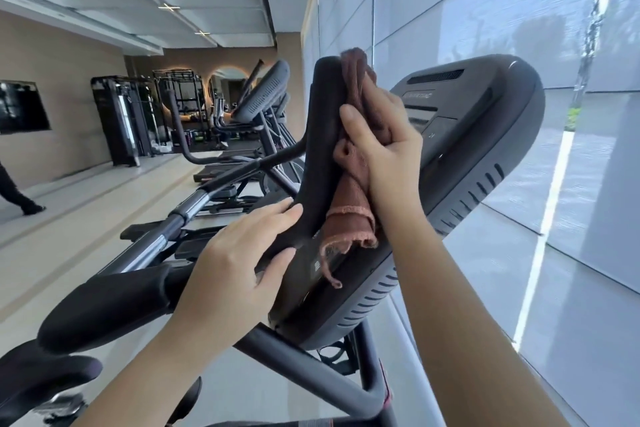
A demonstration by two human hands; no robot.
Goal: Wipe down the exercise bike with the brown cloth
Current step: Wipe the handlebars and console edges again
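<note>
The exercise bike's dark grey console (478,135) fills the middle of the view, tilted, with a black padded handlebar (320,149) rising in front of it. My right hand (384,142) grips the brown cloth (353,204) and presses it against the right side of that handlebar; the cloth's loose end hangs down over the console. My left hand (239,263) holds the handlebar lower down, fingers on its left side and thumb underneath. Another black padded grip (104,308) sticks out at lower left.
A wall of large windows with grey blinds (519,28) stands close on the right. Further exercise machines (263,97) line up behind the bike, with weight racks (121,121) at the far wall. A person's leg (17,194) shows at the left edge.
</note>
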